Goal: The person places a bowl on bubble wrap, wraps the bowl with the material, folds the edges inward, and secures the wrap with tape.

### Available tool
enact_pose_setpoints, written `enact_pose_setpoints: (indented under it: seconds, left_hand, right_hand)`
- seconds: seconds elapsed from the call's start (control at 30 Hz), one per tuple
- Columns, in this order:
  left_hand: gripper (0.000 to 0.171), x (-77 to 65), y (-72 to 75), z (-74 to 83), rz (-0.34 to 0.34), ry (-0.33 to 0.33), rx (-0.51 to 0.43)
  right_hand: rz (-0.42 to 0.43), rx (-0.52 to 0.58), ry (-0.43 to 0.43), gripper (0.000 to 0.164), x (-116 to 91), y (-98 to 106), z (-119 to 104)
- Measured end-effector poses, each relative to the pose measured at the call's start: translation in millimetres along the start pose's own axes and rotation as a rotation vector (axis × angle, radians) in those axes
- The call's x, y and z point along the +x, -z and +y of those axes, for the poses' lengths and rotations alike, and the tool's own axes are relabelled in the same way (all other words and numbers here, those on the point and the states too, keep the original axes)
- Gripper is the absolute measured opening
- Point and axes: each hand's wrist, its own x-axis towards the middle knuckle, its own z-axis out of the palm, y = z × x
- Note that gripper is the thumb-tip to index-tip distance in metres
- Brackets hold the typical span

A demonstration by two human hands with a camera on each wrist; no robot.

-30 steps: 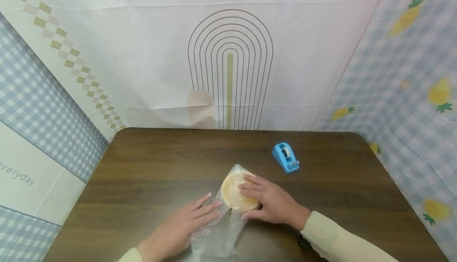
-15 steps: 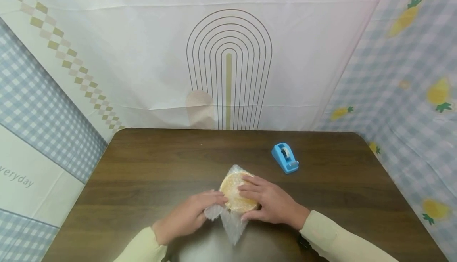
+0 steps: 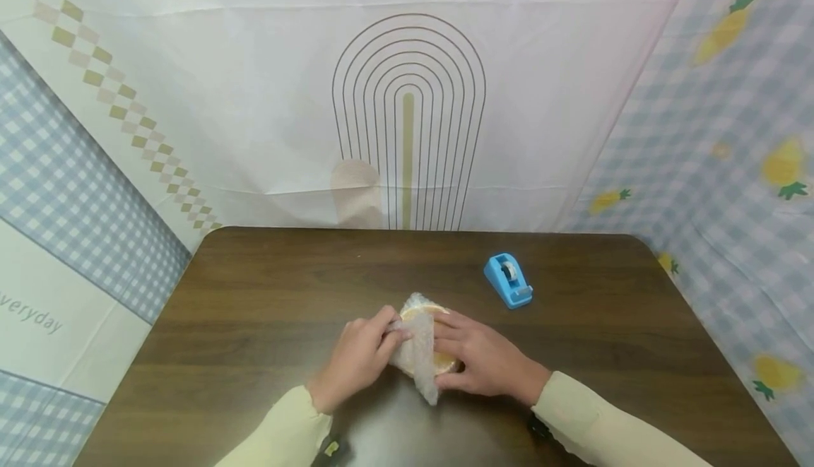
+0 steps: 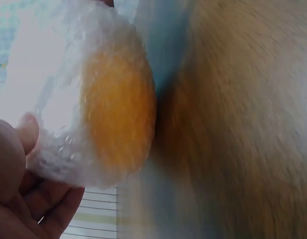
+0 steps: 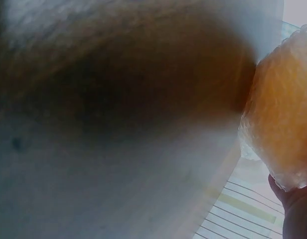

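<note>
A round yellow object [image 3: 444, 363] lies wrapped in bubble wrap [image 3: 422, 343] near the table's front middle. My left hand [image 3: 356, 357] pinches a flap of the wrap between thumb and fingers and holds it folded over the object's top. In the left wrist view, the thumb presses the bubble wrap [image 4: 59, 149] beside the orange-looking round object [image 4: 118, 114]. My right hand [image 3: 486, 357] grips the object's right side, fingers over the top and thumb at the near edge. The flap hides part of those fingertips. What the object is, I cannot tell.
A blue tape dispenser [image 3: 509, 280] with a roll of tape stands behind and right of the hands. The brown wooden table [image 3: 273, 290] reaches back to a patterned white cloth [image 3: 273, 99]. A checked cloth with pineapples [image 3: 718, 170] hangs on the right.
My left hand has come from flat on the loose near end of the bubble wrap to lifting and folding it over the object. My right hand stays in place.
</note>
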Motion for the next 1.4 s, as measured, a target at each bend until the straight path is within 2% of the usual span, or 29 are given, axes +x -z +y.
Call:
enact_pose_setpoints:
  seconds: [0.13,0.37,0.6,0.7,0.83,0.97,1.17,1.4]
  left_hand:
    - [0.031,2.5,-7.2,6.2,0.066,0.038,0.064]
    - [0.026,3.3,-16.9,15.8,0.168,0.066,0.195]
    - [0.025,4.3,-19.7,19.5,0.170,0.091,0.291]
    - [0.024,3.7,-22.8,19.8,0.182,0.072,0.347]
    - [0.023,3.0,-25.9,20.2,0.211,0.056,0.355]
    - [0.023,3.0,-27.8,21.0,0.221,0.051,0.358]
    - [0.027,3.6,-31.6,21.6,0.265,0.036,0.391]
    - [0.028,4.1,-33.4,20.0,0.305,0.017,0.373]
  right_hand:
    - [-0.027,0.016,-0.017,0.055,-1,1,1]
    - [-0.080,0.108,-0.075,0.053,-1,4,2]
    - [-0.065,0.310,-0.140,0.046,-3,7,-5]
    - [-0.036,0.352,-0.175,0.048,-3,7,-8]
    - [0.011,0.402,-0.234,0.048,-4,10,-14]
    - [0.044,0.393,-0.265,0.052,-4,14,-23]
    - [0.090,0.327,-0.299,0.030,-1,14,-37]
    - [0.195,0.246,-0.268,0.018,0,5,-35]
